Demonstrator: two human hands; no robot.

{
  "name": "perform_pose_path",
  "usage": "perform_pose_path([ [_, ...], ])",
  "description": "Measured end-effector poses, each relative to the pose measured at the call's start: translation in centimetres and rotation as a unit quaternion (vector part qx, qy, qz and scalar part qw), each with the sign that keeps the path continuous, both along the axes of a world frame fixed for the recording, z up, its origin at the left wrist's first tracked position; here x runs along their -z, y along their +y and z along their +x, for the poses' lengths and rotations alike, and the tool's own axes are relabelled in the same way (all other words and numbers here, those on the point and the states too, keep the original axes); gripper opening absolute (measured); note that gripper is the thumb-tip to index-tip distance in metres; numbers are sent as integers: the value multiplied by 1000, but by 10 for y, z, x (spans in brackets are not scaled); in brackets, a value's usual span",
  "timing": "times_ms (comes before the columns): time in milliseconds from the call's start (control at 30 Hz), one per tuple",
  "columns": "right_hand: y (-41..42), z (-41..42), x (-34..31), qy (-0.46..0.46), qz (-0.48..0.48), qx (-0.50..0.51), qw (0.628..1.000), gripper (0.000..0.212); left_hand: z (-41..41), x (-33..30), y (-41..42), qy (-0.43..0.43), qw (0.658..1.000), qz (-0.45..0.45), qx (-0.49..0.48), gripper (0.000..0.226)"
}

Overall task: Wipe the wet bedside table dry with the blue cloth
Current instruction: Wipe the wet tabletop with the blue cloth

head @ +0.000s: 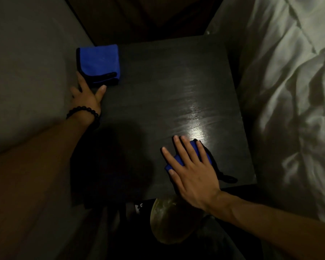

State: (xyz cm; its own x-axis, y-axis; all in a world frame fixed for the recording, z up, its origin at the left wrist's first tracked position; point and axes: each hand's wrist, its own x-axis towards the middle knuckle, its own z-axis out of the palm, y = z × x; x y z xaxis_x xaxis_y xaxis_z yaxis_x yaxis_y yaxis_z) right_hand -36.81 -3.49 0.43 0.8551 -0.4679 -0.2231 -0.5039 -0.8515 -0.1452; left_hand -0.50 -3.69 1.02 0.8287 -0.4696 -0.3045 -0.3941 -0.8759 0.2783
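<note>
right hand (192,172) flat on blue cloth (204,152), near bedside table (158,91) front edge

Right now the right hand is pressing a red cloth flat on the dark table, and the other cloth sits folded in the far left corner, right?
Almost. The cloth under the right hand is blue, not red, as the head view shows. The rest holds: the hand presses it flat on the dark table, and the other cloth sits folded in the far left corner.

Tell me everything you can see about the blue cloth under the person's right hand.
The blue cloth looks like soft microfibre with dark edging and a small dark loop trailing toward the table's near edge. It lies bunched on the dark bedside table, near its front right corner, just below a shiny streak. The right hand presses flat on it, fingers spread, covering most of it.
</note>
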Motion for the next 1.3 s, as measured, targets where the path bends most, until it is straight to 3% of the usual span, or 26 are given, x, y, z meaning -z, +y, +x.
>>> perform_pose_path([
  [667, 56, 73, 4, -29, 39, -48, 998, 62, 0, 8, 6, 2, 999, -34, 8, 81],
  [967, 76, 100, 0, -33, 68, -66, 995, 68, -9, 10, 23, -22, 997, -68, 1, 65],
  [1100, 88, 115, -6, -50, 94, -48, 993, 77, -17, 11, 32, -75, 996, -34, 46, 66],
  [1233, 85, 120, -18, -114, 210, 9, 971, 83, -20, 8, 34, -98, 994, -4, 57, 64],
  [1300, 73, 113, -17, -111, 151, -61, 980, 77, -21, 7, 33, -86, 995, 2, 57, 64],
])
